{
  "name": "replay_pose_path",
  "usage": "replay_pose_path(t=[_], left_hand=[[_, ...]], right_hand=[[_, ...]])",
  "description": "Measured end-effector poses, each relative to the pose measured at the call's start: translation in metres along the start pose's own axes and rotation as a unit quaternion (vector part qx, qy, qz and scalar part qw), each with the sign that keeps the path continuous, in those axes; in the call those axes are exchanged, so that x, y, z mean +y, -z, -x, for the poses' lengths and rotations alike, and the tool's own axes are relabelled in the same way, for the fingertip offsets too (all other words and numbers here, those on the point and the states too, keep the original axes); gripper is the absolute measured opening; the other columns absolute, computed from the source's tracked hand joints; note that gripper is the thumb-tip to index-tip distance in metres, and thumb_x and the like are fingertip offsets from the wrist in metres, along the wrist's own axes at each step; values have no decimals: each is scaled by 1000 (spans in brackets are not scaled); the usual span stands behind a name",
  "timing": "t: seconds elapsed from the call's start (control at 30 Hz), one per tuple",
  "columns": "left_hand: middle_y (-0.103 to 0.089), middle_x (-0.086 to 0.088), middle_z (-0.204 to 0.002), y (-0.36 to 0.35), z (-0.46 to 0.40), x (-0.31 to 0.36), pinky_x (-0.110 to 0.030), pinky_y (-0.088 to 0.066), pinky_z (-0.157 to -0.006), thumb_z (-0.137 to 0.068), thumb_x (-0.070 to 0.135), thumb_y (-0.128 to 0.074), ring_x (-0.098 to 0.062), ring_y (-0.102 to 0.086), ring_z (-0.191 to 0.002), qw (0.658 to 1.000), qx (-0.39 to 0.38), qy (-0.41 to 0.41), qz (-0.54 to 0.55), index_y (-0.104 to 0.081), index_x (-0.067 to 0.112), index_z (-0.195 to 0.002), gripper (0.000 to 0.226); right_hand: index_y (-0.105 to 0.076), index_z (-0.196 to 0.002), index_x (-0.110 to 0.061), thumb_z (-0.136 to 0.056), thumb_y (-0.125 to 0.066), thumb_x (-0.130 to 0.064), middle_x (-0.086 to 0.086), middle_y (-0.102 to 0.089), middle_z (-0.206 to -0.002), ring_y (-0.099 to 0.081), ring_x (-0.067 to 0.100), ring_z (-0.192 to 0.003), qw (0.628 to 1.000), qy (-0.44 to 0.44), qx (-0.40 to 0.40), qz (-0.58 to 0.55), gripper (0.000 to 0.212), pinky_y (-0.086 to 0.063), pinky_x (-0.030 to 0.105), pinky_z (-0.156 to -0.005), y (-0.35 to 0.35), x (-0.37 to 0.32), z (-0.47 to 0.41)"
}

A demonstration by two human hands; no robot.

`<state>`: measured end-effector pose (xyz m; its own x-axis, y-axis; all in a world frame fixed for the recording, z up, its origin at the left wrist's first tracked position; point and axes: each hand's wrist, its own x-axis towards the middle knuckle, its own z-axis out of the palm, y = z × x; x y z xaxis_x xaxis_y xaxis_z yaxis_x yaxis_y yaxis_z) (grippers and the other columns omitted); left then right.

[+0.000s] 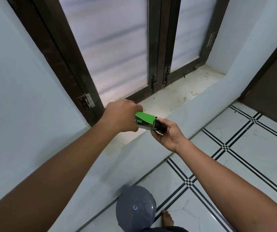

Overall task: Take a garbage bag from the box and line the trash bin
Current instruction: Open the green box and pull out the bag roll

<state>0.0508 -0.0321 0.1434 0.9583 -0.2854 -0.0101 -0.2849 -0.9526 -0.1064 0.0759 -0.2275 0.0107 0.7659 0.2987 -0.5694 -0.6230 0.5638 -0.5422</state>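
— Bag out yet?
— Barely. Left hand clamps the box above the sill's front edge; right hand pinches the black roll emerging. The lidded bin stands unlined.

Two bare forearms in view, no sleeves down to where they leave the picture. Left hand and right hand: no rings, no watch, no bands or bracelets at either wrist. No gloves. The nails on the right hand are too small to make out; the left hand's fingertips are hidden.

One bare foot on the floor at the bottom, no sock or shoe, toes visible.

Just below the foot, at the bottom edge, a strip of dark clothing, dark blue or black; which garment it is cannot be told.

No markings, tattoos or plasters seen on arms or hands.
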Motion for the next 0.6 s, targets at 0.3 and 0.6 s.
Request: replay_pose_path(t=[0.3,0.6], left_hand=[[-64,-10,-124,-100,-22,-33,-40,-55,-82,-83,34,-78,-30,-62,-108,926,-85,303,208,-58,17,-130,55],[-71,-3,-117,-109,-13,32,-39,-55,-85,-102,46,-56,-19,-67,-102,663,27,354,659,-67,21,-118,31]], right_hand=[[-67,-106,1,-93,-74,-13,18,-65,-101,-65,24,-88,997,1,66,-47,20,-66,31,-69,-5,-13,-9],[-63,-129,1,-101,-64,-18,22,-69,-113,-68,30,-102,994,-82,-63,36,35,-63,38,-85,-30,-4,-14]])
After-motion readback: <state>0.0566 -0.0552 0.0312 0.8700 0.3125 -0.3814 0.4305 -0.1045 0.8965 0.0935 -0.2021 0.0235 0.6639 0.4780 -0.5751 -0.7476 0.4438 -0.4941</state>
